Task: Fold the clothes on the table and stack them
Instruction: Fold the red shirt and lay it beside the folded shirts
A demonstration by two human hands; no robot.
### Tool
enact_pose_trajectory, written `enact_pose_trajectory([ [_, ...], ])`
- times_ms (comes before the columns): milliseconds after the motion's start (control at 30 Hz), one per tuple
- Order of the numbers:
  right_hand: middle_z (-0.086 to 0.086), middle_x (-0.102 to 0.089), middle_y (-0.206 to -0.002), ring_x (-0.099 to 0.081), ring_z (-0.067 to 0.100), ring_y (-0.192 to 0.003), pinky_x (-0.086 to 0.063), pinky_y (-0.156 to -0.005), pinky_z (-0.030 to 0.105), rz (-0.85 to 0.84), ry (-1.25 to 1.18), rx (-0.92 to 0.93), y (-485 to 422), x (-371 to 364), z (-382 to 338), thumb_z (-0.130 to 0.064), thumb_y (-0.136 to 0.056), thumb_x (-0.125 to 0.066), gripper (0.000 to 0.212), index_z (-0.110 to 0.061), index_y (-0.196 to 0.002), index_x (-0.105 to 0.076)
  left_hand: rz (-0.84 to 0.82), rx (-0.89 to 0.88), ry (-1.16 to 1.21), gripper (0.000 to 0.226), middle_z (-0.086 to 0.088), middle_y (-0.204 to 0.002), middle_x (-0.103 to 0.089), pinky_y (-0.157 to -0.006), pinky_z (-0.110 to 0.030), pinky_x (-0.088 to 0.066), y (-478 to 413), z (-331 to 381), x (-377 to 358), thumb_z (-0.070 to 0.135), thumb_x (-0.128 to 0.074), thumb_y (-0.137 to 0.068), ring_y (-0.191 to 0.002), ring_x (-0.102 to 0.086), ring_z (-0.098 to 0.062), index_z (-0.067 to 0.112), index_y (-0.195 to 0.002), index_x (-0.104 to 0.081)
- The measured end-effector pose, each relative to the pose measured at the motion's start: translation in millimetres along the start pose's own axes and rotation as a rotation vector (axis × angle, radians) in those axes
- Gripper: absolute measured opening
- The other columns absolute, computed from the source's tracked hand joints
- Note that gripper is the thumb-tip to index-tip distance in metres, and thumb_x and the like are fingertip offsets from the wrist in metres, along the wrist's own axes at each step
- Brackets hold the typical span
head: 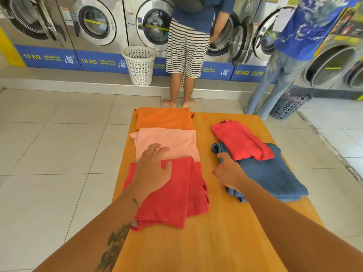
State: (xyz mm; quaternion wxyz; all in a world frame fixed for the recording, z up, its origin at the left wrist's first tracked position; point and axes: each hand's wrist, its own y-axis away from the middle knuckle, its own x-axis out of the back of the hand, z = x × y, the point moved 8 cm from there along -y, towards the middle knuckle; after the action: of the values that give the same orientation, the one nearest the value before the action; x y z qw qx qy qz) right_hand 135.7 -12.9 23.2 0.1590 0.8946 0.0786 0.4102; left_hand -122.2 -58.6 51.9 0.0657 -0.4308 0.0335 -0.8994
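On the left half of the yellow table [225,232] three folded garments lie in a row: an orange one [165,118] farthest, a pink one [172,143] in the middle, a red one [172,195] nearest. My left hand [152,169] lies flat with fingers spread across the far edge of the red garment, fingertips on the pink one. On the right half a loosely folded red garment [241,143] rests on a blue denim garment [273,173]. My right hand [228,173] is at the denim's left edge, fingers touching it; I cannot tell if it grips.
Two people stand at the washing machines beyond the table's far edge, one barefoot right behind it [184,55], one at the far right [284,61]. A white laundry basket [139,64] and a dark basket [290,103] stand on the tiled floor.
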Motion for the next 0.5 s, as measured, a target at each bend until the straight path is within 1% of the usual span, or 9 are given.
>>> enact_pose_trajectory([
  [67, 0.009, -0.062, -0.092, -0.058, 0.019, -0.073, -0.041, -0.055, 0.029, 0.037, -0.03, -0.02, -2.2, 23.8, 10.8, -0.02, -0.088, -0.063, 0.061, -0.02, -0.142, -0.035, -0.018, -0.046, 0.024, 0.046, 0.003, -0.145, -0.038, -0.109, -0.039, -0.036, -9.4, 21.8, -9.2, 0.033, -0.055, -0.089, -0.134, -0.036, -0.018, 0.027, -0.134, -0.053],
  [133, 0.01, -0.061, -0.096, -0.057, 0.021, -0.079, -0.04, -0.061, 0.03, 0.091, -0.037, -0.02, -3.5, 48.2, 23.0, -0.02, -0.088, -0.064, 0.059, -0.016, -0.14, -0.038, -0.05, -0.082, 0.029, 0.046, 0.003, -0.145, -0.038, -0.11, -0.04, -0.036, -16.8, 43.4, -21.7, 0.033, -0.054, -0.09, -0.135, -0.036, -0.017, 0.026, -0.135, -0.052],
  [233, 0.003, -0.059, -0.082, -0.053, 0.014, -0.067, -0.04, -0.058, 0.027, 0.133, -0.096, -0.047, -7.4, 79.1, 50.1, -0.018, -0.087, -0.065, 0.062, -0.016, -0.143, -0.037, -0.096, -0.104, 0.038, 0.047, 0.003, -0.145, -0.038, -0.11, -0.04, -0.035, -26.2, 74.3, -45.6, 0.03, -0.053, -0.089, -0.134, -0.036, -0.017, 0.026, -0.137, -0.051],
  [267, 0.003, -0.058, -0.082, -0.053, 0.013, -0.067, -0.041, -0.059, 0.027, 0.137, -0.131, -0.071, -8.9, 87.6, 62.3, -0.019, -0.087, -0.065, 0.063, -0.016, -0.143, -0.036, -0.108, -0.113, 0.04, 0.048, 0.003, -0.143, -0.039, -0.11, -0.039, -0.036, -28.5, 84.4, -55.1, 0.03, -0.052, -0.088, -0.133, -0.038, -0.017, 0.026, -0.136, -0.051],
  [300, 0.004, -0.058, -0.087, -0.053, 0.014, -0.07, -0.043, -0.061, 0.027, 0.14, -0.176, -0.097, -10.2, 95.3, 74.7, -0.021, -0.087, -0.065, 0.063, -0.017, -0.142, -0.036, -0.114, -0.124, 0.04, 0.049, 0.003, -0.142, -0.041, -0.108, -0.039, -0.038, -30.6, 95.2, -64.5, 0.03, -0.052, -0.088, -0.131, -0.041, -0.018, 0.024, -0.136, -0.051],
  [367, 0.006, -0.055, -0.1, -0.055, 0.018, -0.079, -0.052, -0.075, 0.034, 0.12, -0.317, -0.161, -12.7, 105.7, 100.1, -0.024, -0.085, -0.065, 0.062, -0.021, -0.14, -0.037, -0.136, -0.126, 0.033, 0.05, 0.002, -0.139, -0.043, -0.108, -0.038, -0.038, -33.6, 115.2, -86.3, 0.028, -0.053, -0.088, -0.127, -0.046, -0.019, 0.021, -0.138, -0.05],
  [400, 0.004, -0.053, -0.102, -0.055, 0.018, -0.083, -0.055, -0.083, 0.04, 0.109, -0.397, -0.189, -13.4, 108.5, 111.3, -0.024, -0.085, -0.064, 0.06, -0.023, -0.138, -0.038, -0.156, -0.122, 0.024, 0.05, 0.001, -0.139, -0.043, -0.109, -0.036, -0.036, -34.3, 124.5, -98.5, 0.026, -0.054, -0.09, -0.128, -0.046, -0.019, 0.02, -0.139, -0.049],
  [433, 0.003, -0.052, -0.101, -0.054, 0.018, -0.084, -0.055, -0.087, 0.043, 0.097, -0.47, -0.206, -13.9, 111.3, 120.3, -0.023, -0.085, -0.064, 0.056, -0.024, -0.135, -0.04, -0.178, -0.121, 0.009, 0.051, -0.001, -0.141, -0.043, -0.11, -0.035, -0.034, -35.2, 134.2, -111.0, 0.024, -0.054, -0.091, -0.13, -0.044, -0.019, 0.019, -0.141, -0.047],
  [500, 0.001, -0.052, -0.098, -0.054, 0.019, -0.083, -0.054, -0.083, 0.043, 0.07, -0.582, -0.219, -17.8, 115.3, 133.7, -0.021, -0.086, -0.064, 0.049, -0.027, -0.129, -0.041, -0.225, -0.116, -0.031, 0.053, -0.002, -0.146, -0.04, -0.112, -0.036, -0.032, -38.3, 151.7, -133.5, 0.024, -0.053, -0.092, -0.137, -0.037, -0.019, 0.019, -0.144, -0.042],
])
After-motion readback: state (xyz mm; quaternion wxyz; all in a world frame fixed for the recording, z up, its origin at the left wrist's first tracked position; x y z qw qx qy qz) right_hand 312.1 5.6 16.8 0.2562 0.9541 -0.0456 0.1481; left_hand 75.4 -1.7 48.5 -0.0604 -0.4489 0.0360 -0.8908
